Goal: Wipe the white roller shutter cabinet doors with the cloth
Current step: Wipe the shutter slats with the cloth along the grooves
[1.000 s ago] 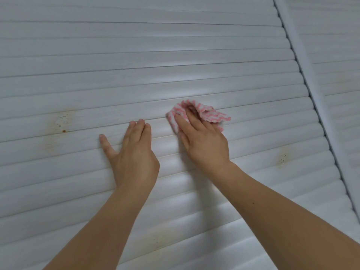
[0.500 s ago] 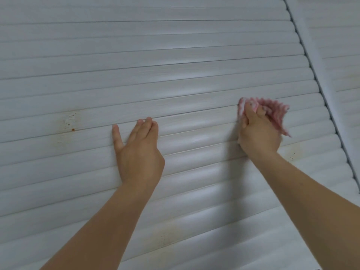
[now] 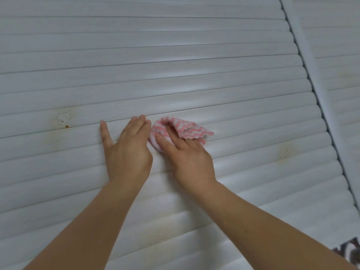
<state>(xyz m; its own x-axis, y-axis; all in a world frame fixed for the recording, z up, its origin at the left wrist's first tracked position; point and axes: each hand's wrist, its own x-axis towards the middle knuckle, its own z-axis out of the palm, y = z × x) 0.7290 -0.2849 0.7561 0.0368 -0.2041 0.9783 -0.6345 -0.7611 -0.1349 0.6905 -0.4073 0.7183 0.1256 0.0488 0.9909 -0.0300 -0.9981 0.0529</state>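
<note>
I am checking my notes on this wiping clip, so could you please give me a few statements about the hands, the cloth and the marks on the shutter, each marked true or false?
1. The right hand presses the pink and white cloth against the shutter door. True.
2. The left hand holds a second cloth. False: it lies flat on the slats with straight fingers and holds nothing.
3. A brownish stain sits on the slats left of the left hand. True.
4. The cloth covers the speckled mark near the door's right edge. False: that mark lies bare, well to the right of the cloth.
5. The two hands are far apart. False: they are close beside each other.
</note>
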